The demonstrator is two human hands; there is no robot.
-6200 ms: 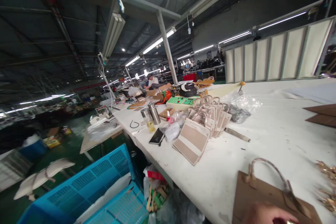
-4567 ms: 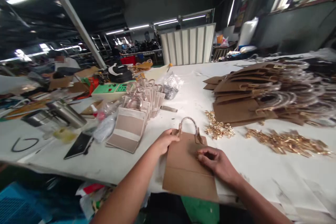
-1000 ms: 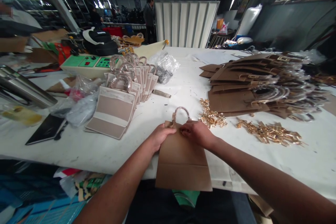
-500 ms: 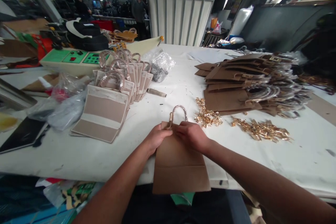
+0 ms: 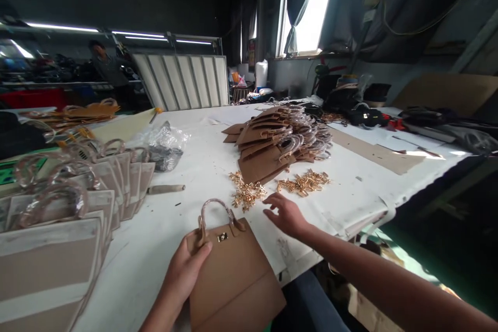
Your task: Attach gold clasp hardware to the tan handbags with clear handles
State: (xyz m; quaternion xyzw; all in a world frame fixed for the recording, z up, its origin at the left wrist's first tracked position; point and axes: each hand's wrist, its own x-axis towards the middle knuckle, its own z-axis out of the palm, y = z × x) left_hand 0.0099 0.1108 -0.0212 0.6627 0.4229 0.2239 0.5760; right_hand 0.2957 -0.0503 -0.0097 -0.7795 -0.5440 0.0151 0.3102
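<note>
My left hand (image 5: 190,264) grips the upper left corner of a brown handbag panel (image 5: 235,275), thumb on the front face below the handle's base. The panel carries a plastic-wrapped loop handle (image 5: 213,202) and a small gold clasp (image 5: 222,237) between the handle's ends. My right hand (image 5: 286,214) is off the panel, fingers apart and holding nothing visible. It hovers near two heaps of small gold metal fittings, one heap (image 5: 247,193) just left of its fingertips and the other heap (image 5: 305,183) beyond it.
Brown panels with wrapped handles lie stacked (image 5: 268,145) at the table's back. More light-backed panels (image 5: 46,254) stand in a row at left. A wooden tool handle (image 5: 166,189) and crumpled clear plastic (image 5: 167,145) lie between. A person (image 5: 111,67) stands far off.
My right hand has let go of the panel and moved right toward the gold fittings. My left hand still holds the panel, where a gold clasp now shows. The view has turned right.
</note>
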